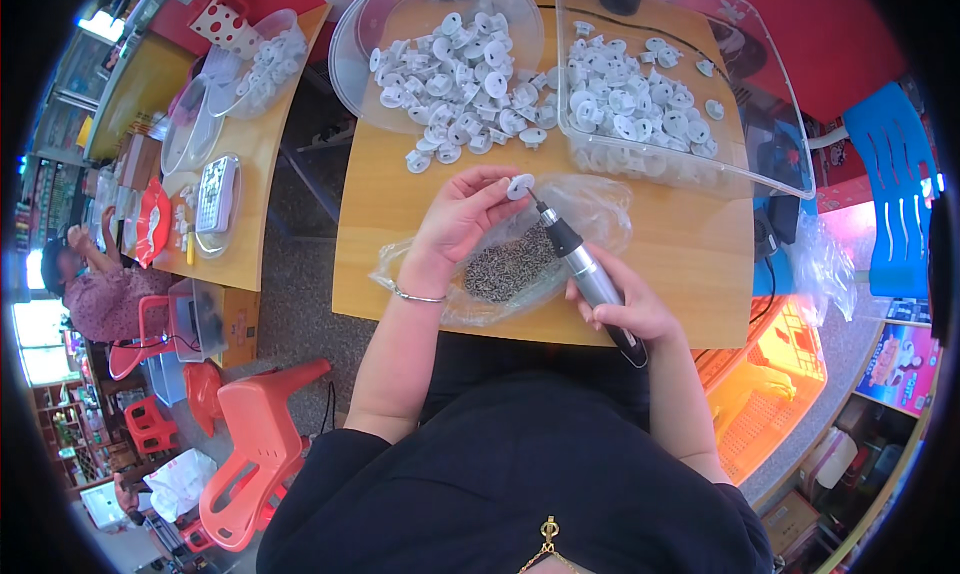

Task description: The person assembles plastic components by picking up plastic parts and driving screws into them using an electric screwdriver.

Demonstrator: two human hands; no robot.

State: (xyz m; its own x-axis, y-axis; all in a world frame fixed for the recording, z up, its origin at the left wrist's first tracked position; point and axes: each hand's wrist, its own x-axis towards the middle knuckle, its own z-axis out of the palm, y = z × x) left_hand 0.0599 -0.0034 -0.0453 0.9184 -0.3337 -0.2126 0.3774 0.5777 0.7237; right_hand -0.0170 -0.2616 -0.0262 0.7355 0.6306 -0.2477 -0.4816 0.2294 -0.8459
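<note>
My left hand [458, 224] pinches a small white round plastic part [520, 186] above a clear bag of small dark screws [510, 264]. My right hand [625, 309] grips a silver and black electric screwdriver [585, 269], whose tip touches the white part. A loose pile of the same white parts [460, 74] spills from a clear round lid onto the wooden table [680, 234]. A clear rectangular bin [690, 84] at the right holds more white parts.
A second wooden table [250, 154] at the left carries clear bowls, a spotted cup and trays. Red plastic stools [255, 444] stand at lower left. Another person [95, 284] sits far left. An orange crate [765, 394] and blue chair [895, 194] stand to the right.
</note>
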